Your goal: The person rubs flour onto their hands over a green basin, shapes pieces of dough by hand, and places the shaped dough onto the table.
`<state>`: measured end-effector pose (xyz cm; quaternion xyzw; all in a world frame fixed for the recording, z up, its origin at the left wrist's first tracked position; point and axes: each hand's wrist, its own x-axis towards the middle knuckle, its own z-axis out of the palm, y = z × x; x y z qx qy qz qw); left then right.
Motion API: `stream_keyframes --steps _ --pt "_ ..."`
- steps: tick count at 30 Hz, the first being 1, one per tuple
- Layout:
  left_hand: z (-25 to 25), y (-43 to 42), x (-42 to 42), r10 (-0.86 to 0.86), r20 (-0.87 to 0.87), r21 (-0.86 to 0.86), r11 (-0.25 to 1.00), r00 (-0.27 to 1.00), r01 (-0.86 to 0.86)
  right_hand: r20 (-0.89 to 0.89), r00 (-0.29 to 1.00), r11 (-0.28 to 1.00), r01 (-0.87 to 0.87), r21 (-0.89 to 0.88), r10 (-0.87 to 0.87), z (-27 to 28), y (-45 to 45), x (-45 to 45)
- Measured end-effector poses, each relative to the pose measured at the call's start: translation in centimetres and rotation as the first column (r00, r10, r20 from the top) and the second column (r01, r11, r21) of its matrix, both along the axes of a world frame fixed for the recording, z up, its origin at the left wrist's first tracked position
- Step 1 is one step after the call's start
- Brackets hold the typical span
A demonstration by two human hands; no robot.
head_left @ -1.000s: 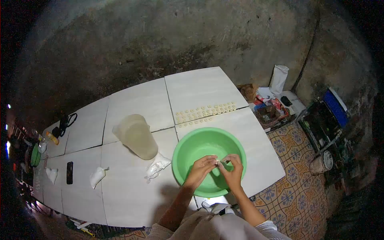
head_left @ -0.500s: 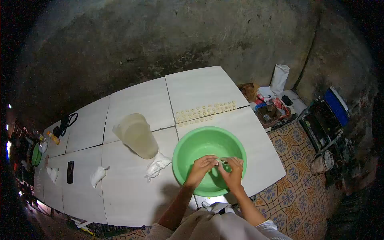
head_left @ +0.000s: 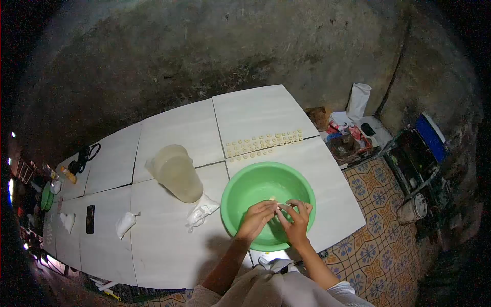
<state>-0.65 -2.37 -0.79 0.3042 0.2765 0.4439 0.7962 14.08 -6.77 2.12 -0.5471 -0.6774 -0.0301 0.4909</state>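
A: Hands?
B: Both over the green basin, right half of the counter, near edge. Left hand fingers drawn in, tips pinching a small pale piece. Right hand pinching the same piece, thumb and fingertips meeting the left's.
A: Piece, what shape?
B: Can't tell, fingers cover most of it. It's above the basin's inside, toward the near side.
A: Anything past the basin?
B: Small pale rings in rows, just beyond its far rim. Bottom row shorter, left part only.
A: Left of it?
B: Clear bag with white stuff, right beside the basin. Cloudy jug just past the bag, farther and left. Then a knotted white bag, then a black phone-shaped item, both well apart from the basin.
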Motion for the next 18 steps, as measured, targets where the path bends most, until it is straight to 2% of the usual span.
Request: stream_keyframes --steps 2,4,5,10,14,16,18 --pt "0.1 -0.1 -0.3 -0.012 -0.039 -0.001 1.0 0.999 0.012 0.016 1.0 1.0 -0.001 0.004 0.001 0.0 0.1 0.2" --pt "0.1 -0.1 -0.3 -0.008 -0.018 0.08 0.997 1.0 0.009 0.047 0.999 1.0 -0.005 0.012 0.005 0.0 0.2 0.4" --pt "0.0 0.1 -0.3 -0.02 0.001 0.004 1.0 1.0 0.02 0.042 0.999 0.999 -0.034 -0.001 0.034 0.2 0.2 0.5" --pt "-0.8 0.4 -0.1 -0.019 0.004 -0.015 1.0 1.0 0.019 0.063 0.997 0.998 -0.054 -0.013 0.055 0.2 0.4 0.8" --pt "-1.2 0.4 -0.1 -0.026 0.108 -0.018 0.999 0.994 0.029 0.06 0.996 0.997 -0.063 -0.045 0.065 1.0 0.1 0.6" --pt "-1.0 0.3 -0.1 -0.018 0.167 -0.033 0.999 0.986 0.023 -0.002 0.998 0.998 -0.062 -0.024 0.062 1.2 0.1 0.5" --pt "-0.5 0.3 0.0 -0.004 0.148 -0.03 1.0 0.989 0.009 -0.017 0.999 0.999 -0.032 -0.029 0.031 0.8 0.3 0.5"
